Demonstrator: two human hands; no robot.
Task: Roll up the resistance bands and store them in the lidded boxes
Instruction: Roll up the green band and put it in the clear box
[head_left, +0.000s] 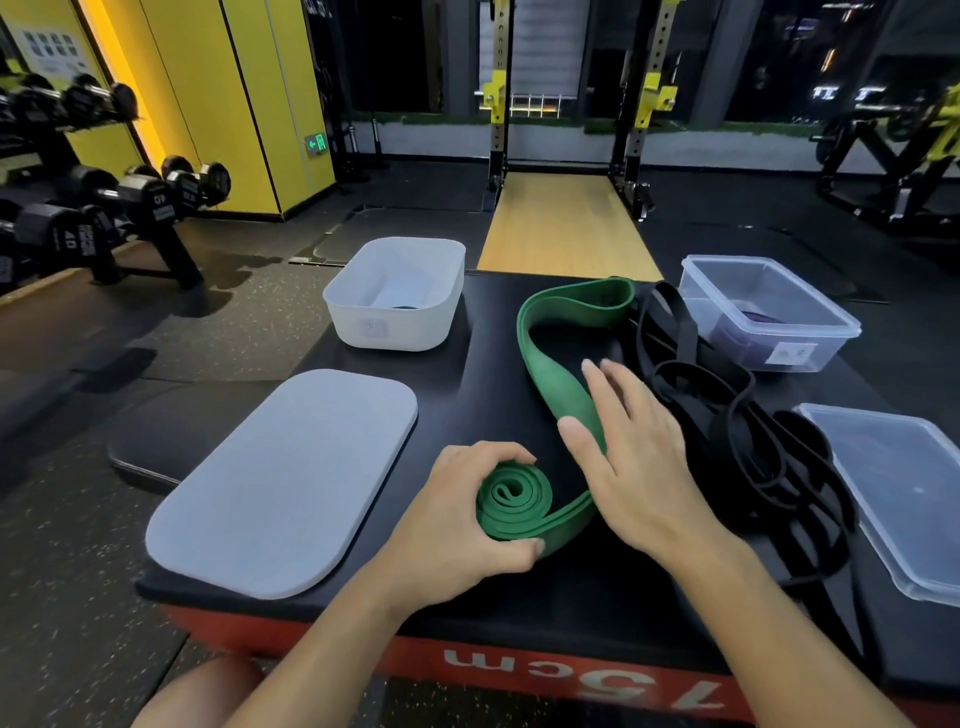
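Low centre, left hand (457, 525) grips a half-rolled green band (511, 501); right hand (631, 457) lies flat on its tail. Black bands (727, 415) unrolled, white box (397, 293) open.

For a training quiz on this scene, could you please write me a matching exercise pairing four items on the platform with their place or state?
Things:
1 green band
2 black bands
3 white box
4 clear lid

Places or states:
A lying flat at the near right edge
B partly rolled, coil gripped by the left hand
C open, at the far left
D loose tangled heap beside the right hand

Pairs: 1-B, 2-D, 3-C, 4-A
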